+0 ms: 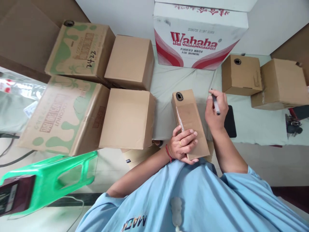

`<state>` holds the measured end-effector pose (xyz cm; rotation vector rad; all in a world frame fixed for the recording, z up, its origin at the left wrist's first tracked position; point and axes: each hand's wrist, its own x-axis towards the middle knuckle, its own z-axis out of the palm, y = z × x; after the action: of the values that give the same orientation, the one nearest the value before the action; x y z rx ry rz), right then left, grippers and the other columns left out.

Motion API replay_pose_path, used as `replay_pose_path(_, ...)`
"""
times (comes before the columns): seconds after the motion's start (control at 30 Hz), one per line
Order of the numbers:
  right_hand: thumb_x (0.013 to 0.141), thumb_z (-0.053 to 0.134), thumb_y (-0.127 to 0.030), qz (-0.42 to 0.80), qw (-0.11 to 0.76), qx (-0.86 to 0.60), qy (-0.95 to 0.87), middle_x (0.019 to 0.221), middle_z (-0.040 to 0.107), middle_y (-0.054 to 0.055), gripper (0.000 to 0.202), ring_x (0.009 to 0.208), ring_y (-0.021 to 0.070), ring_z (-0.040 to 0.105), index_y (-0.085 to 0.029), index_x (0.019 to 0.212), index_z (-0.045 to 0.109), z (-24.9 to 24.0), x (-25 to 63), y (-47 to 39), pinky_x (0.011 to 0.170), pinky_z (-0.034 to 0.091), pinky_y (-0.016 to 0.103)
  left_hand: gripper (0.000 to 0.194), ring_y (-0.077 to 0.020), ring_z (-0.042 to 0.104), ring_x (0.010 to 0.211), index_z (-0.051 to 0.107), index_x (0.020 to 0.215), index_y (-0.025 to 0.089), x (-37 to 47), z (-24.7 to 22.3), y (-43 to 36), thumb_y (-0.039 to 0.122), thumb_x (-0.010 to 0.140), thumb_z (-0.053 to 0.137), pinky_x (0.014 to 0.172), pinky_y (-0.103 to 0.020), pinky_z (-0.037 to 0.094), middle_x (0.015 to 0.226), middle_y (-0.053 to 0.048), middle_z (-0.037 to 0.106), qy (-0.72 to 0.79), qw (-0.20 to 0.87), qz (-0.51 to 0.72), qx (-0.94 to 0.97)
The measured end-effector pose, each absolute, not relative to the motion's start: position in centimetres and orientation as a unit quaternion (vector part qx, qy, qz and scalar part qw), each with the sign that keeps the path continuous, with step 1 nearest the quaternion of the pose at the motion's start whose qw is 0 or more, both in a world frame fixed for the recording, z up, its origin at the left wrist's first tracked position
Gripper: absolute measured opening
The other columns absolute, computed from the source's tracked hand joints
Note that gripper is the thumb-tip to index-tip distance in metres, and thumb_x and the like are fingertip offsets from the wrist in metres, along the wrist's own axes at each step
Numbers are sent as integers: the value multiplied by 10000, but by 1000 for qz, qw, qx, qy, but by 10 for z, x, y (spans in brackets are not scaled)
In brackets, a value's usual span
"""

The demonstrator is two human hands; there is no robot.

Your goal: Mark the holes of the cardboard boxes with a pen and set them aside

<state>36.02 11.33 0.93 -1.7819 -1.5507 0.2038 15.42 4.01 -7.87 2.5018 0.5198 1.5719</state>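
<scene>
A narrow cardboard box (193, 119) lies at the table's near edge, close to my body. It has a dark-rimmed hole at its far end and a thin white strip along its left side. My left hand (183, 143), with a ring and a red string bracelet, grips the near end of this box, its fingers laid across the top. To the right of the box, my right hand (217, 111) is raised and closed around a marker pen (215, 103) with a pale barrel. The pen's thin dark end points away from me, and its tip is apart from the box.
Plain cardboard boxes (126, 117) and green-printed coconut cartons (60, 112) stand at left. A white Wahaha carton (198, 38) is behind. More boxes (241, 75) are at right, with a black flat object (230, 121) beside my right wrist. A green stool (48, 180) stands lower left.
</scene>
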Motion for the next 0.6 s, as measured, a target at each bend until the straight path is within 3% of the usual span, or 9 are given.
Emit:
replay_pose_path(0.13,1030,469,-321,68,159,-752,-636,1104,680,147,422,1039,308,666,-176,1287,770,-11,391,80,870,569,419,677,-329,725,1380,733,1311,213,148,-69,42,754,906,700,1431,-610,210,1356,-152,815,162,117,515,834)
replay_pose_path(0.2,995,470,-256,87,98,-757,-640,1082,686,152,463,1019,318,652,-161,1335,770,-19,401,64,828,564,414,651,-335,712,1404,706,1369,182,141,-57,45,683,954,687,1420,-625,257,1373,-173,802,157,159,493,841)
replay_pose_path(0.3,990,485,-235,82,68,-769,-630,1231,682,207,594,1125,356,624,-132,1555,639,-23,416,43,934,570,475,599,-366,612,1531,665,1440,177,123,-37,49,587,1003,679,1370,-670,363,1475,-197,745,148,235,428,860)
replay_pose_path(0.4,1024,565,-373,21,90,-813,-575,1460,594,302,711,1291,427,550,-57,1658,501,-24,433,22,1092,516,586,552,-425,393,1687,664,1458,193,107,-25,48,441,970,738,1309,-710,440,1630,-212,627,154,296,391,858)
replay_pose_path(0.47,1015,621,-498,1,81,-847,-525,1531,543,352,841,1331,470,517,5,1665,448,-25,441,9,1117,491,632,589,-474,291,1721,672,1469,211,102,-23,44,361,912,785,1290,-746,441,1742,-209,502,179,299,395,850)
replay_pose_path(0.53,996,644,-581,22,50,-868,-494,1535,541,373,926,1319,490,520,32,1657,430,-27,443,1,1091,499,642,644,-498,285,1716,661,1498,218,105,-26,38,332,883,818,1282,-762,440,1787,-212,431,197,283,402,848)
replay_pose_path(0.6,995,642,-598,46,27,-875,-481,1504,561,375,915,1302,488,533,29,1633,450,-30,441,-2,1071,507,630,646,-483,307,1712,640,1516,200,114,-28,34,359,917,822,1279,-736,462,1744,-225,487,196,269,401,853)
